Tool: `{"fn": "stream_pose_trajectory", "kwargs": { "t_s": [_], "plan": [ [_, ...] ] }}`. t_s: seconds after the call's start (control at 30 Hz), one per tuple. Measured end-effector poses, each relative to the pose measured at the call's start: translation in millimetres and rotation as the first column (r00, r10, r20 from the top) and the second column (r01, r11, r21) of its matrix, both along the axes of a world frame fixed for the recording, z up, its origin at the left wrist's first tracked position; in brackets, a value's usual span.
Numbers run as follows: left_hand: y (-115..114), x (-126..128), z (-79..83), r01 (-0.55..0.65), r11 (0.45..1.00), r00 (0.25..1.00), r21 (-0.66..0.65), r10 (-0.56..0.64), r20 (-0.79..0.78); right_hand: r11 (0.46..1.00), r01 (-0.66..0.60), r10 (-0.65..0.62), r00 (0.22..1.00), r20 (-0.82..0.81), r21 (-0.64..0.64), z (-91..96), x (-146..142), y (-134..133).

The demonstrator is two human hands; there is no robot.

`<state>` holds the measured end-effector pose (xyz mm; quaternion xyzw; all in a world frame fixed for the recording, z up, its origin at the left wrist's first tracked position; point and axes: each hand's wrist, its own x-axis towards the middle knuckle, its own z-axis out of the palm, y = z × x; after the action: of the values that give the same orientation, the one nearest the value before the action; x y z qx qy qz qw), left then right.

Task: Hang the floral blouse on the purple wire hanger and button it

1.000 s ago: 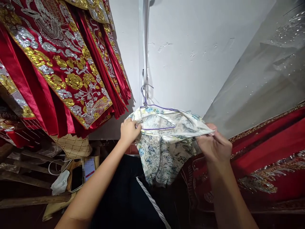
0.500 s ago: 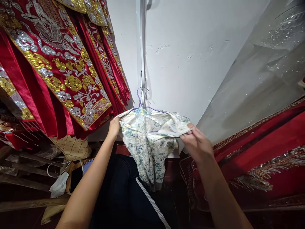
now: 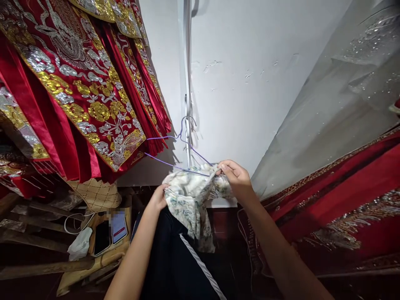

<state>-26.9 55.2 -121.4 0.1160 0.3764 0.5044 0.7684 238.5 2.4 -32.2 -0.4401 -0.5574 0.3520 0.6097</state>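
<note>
A purple wire hanger hangs by its hook from a white metal strip on the wall. Its left side is bare, while its right end sits in a white floral garment. My left hand grips the garment at its left edge, below the hanger. At the hanger's right end, my right hand pinches the gathered cloth; whether its fingers also hold the wire I cannot tell. The garment's lower part droops between my arms.
Red embroidered garments hang close on the left. A pale sheer gown and red beaded cloth hang on the right. Two phones and a crumpled white tissue lie on a wooden chair at lower left.
The garment's left side has come off the hanger, baring the wire. My left hand has moved right and down with the cloth; my right hand has moved left toward the hanger's end.
</note>
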Motion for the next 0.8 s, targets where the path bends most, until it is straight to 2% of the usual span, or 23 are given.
{"fn": "stream_pose_trajectory", "kwargs": {
  "t_s": [0.1, 0.17, 0.23, 0.3, 0.37, 0.4, 0.47, 0.5, 0.53, 0.57, 0.6, 0.67, 0.7, 0.73, 0.77, 0.8],
  "plan": [
    [-15.6, 17.8, 0.0, 0.081, 0.99, 0.993, 0.119, -0.069, -0.098, 0.977, 0.203, -0.208, 0.975, -0.083, -0.072, -32.2, 25.0, -7.6],
    [-22.4, 27.9, 8.9, 0.107, 0.976, 0.989, 0.192, -0.085, -0.12, 0.929, 0.343, -0.357, 0.929, -0.095, -0.136, -51.3, 41.8, -15.0],
    [-30.8, 37.8, 23.4, 0.13, 0.948, 0.985, 0.291, -0.088, -0.151, 0.902, 0.385, -0.396, 0.918, -0.022, -0.194, -61.7, 49.4, -22.0],
    [-44.1, 48.6, 41.3, 0.187, 0.869, 0.961, 0.458, -0.065, -0.27, 0.932, 0.268, -0.248, 0.963, 0.107, -0.244, -62.5, 43.2, -25.8],
    [-62.6, 59.3, 60.0, 0.31, 0.714, 0.89, 0.628, 0.015, -0.456, 0.942, 0.044, 0.019, 0.983, 0.183, -0.333, -55.9, 25.2, -25.4],
    [-72.7, 63.7, 68.7, 0.389, 0.622, 0.833, 0.68, 0.079, -0.548, 0.918, -0.081, 0.153, 0.976, 0.157, -0.389, -50.8, 14.0, -23.8],
    [-90.9, 68.7, 82.9, 0.55, 0.459, 0.694, 0.698, 0.215, -0.687, 0.831, -0.306, 0.331, 0.943, -0.03, -0.464, -38.4, -8.1, -19.8],
    [-97.3, 68.8, 87.9, 0.62, 0.392, 0.625, 0.68, 0.278, -0.73, 0.795, -0.394, 0.366, 0.918, -0.153, -0.461, -31.6, -17.7, -18.0],
    [-101.0, 67.2, 91.3, 0.664, 0.349, 0.571, 0.662, 0.336, -0.749, 0.769, -0.464, 0.38, 0.885, -0.269, -0.439, -24.7, -25.8, -16.8],
    [-101.8, 63.9, 93.3, 0.67, 0.336, 0.544, 0.662, 0.383, -0.746, 0.753, -0.516, 0.383, 0.848, -0.366, -0.409, -18.1, -32.6, -16.3],
    [-99.8, 59.3, 93.9, 0.639, 0.349, 0.547, 0.686, 0.421, -0.724, 0.74, -0.552, 0.383, 0.816, -0.433, -0.384, -12.0, -38.3, -16.8],
    [-90.3, 47.8, 92.2, 0.499, 0.41, 0.611, 0.764, 0.459, -0.645, 0.709, -0.6, 0.405, 0.776, -0.483, -0.371, -1.9, -47.6, -20.4],
    [-84.9, 41.7, 90.2, 0.444, 0.435, 0.653, 0.783, 0.441, -0.615, 0.682, -0.623, 0.433, 0.765, -0.476, -0.383, 2.2, -51.4, -23.2],
    [-80.4, 35.9, 87.4, 0.438, 0.449, 0.692, 0.779, 0.385, -0.611, 0.648, -0.65, 0.476, 0.752, -0.456, -0.397, 6.1, -54.5, -26.2],
    [-77.7, 30.6, 83.9, 0.486, 0.455, 0.711, 0.747, 0.291, -0.64, 0.606, -0.682, 0.538, 0.73, -0.42, -0.41, 10.0, -56.6, -29.2],
    [-77.2, 25.8, 79.6, 0.565, 0.452, 0.698, 0.691, 0.185, -0.692, 0.549, -0.719, 0.622, 0.692, -0.366, -0.426, 14.5, -57.3, -31.9]
  ]
}}
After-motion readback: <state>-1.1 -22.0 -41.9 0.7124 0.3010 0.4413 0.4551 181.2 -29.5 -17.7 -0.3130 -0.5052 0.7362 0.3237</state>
